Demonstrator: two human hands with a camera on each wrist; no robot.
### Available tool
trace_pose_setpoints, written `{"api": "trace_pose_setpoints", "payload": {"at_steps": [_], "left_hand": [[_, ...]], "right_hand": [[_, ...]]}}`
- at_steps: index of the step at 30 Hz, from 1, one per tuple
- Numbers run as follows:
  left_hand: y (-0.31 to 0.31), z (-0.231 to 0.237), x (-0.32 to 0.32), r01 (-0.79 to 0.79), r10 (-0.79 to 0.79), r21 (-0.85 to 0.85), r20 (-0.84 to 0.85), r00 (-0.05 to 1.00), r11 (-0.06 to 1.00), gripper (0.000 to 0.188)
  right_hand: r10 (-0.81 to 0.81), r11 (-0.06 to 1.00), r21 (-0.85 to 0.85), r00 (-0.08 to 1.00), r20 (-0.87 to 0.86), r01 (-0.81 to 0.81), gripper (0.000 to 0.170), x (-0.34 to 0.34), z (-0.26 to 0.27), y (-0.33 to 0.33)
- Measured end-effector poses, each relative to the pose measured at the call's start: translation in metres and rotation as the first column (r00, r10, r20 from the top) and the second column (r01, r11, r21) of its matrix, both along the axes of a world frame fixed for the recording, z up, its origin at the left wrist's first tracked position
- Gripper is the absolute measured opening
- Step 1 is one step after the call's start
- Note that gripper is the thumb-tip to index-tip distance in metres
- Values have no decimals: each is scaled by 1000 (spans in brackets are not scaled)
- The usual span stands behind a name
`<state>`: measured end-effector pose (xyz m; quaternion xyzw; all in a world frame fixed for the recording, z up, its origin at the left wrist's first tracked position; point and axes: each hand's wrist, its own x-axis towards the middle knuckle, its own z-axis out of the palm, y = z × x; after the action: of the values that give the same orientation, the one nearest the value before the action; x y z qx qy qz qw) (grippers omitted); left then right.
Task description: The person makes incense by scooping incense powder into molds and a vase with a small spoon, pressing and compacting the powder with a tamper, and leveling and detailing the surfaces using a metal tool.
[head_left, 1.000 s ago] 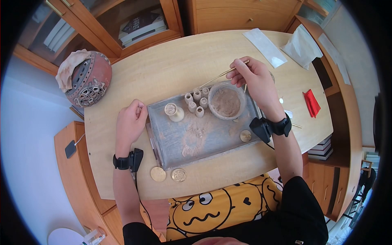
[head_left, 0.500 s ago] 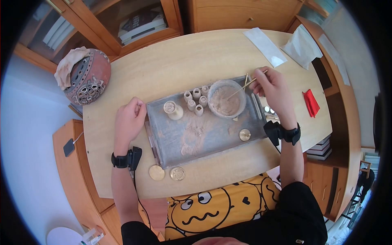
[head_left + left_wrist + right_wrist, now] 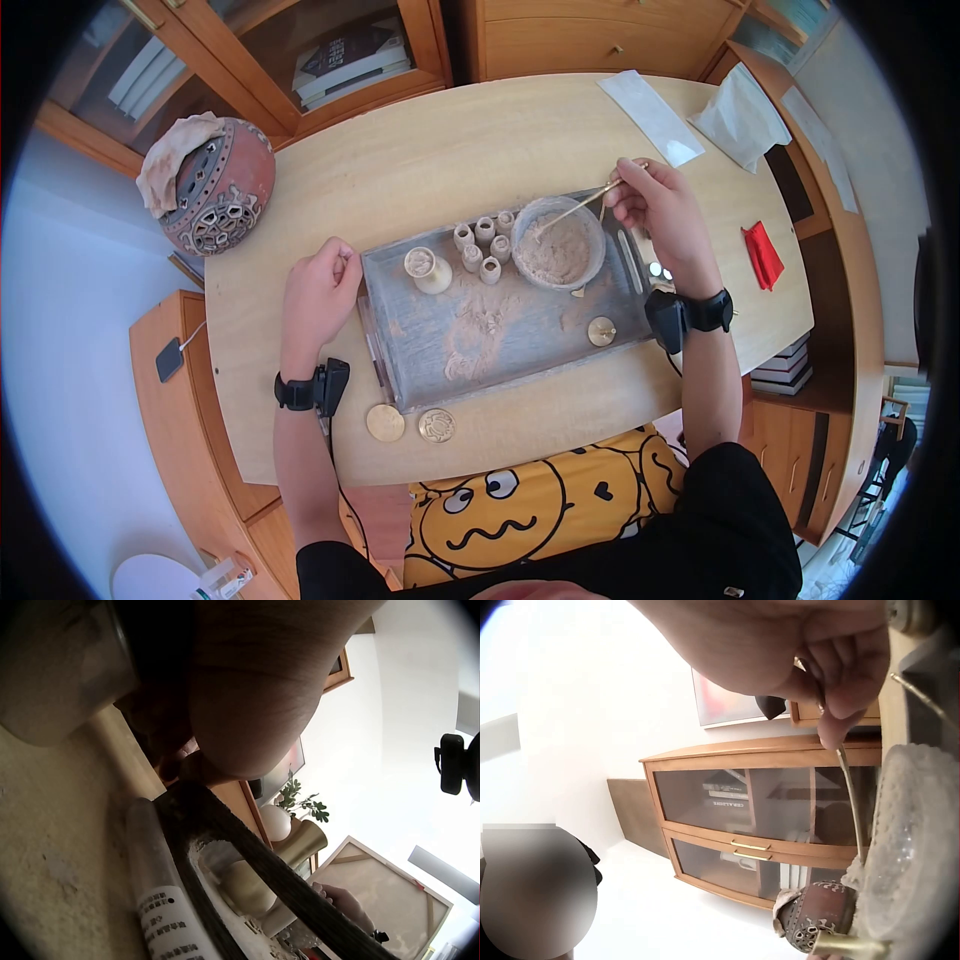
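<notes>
My right hand pinches a thin gold-coloured spoon between thumb and fingers, above the right side of a round bowl of grey-brown powder. The spoon's lower end, with a pale clump of powder at it, is inside the bowl's far left rim in the head view. At the left edge of the grey tray, my left hand rests with loosely curled fingers. Several small powdery bottles cluster left of the bowl. A gold vase with powder in its mouth stands left of them.
A small gold lid lies on the tray, and two gold discs lie in front of it. A labelled clear tube runs along the tray's side. Further off are a red pot, white packets and a red cloth.
My right hand has come down and rightward from behind the bowl. The spoon's end went from beside the bottles into the powder, then toward the far left rim. My left hand stays put.
</notes>
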<state>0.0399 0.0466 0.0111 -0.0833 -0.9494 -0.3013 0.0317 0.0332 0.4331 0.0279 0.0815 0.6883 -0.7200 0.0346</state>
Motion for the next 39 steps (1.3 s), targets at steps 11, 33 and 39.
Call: {"api": "trace_pose_setpoints", "payload": {"at_steps": [11,33,39], "left_hand": [[-1,-1,0,-2,2,6,-2,1000,1000,12],[1,0,0,-1,1,8,0,1000,1000,12],[-1,-2,-1,1,-1,4,-10,1000,1000,12]], "right_hand": [[-4,997,75,993,-120,13,30,-16,16,-36],[44,998,50,993,-112,-39,28,-17,4,-43],[2,1000,21,990,-142,1,28,-13,4,-37]]}}
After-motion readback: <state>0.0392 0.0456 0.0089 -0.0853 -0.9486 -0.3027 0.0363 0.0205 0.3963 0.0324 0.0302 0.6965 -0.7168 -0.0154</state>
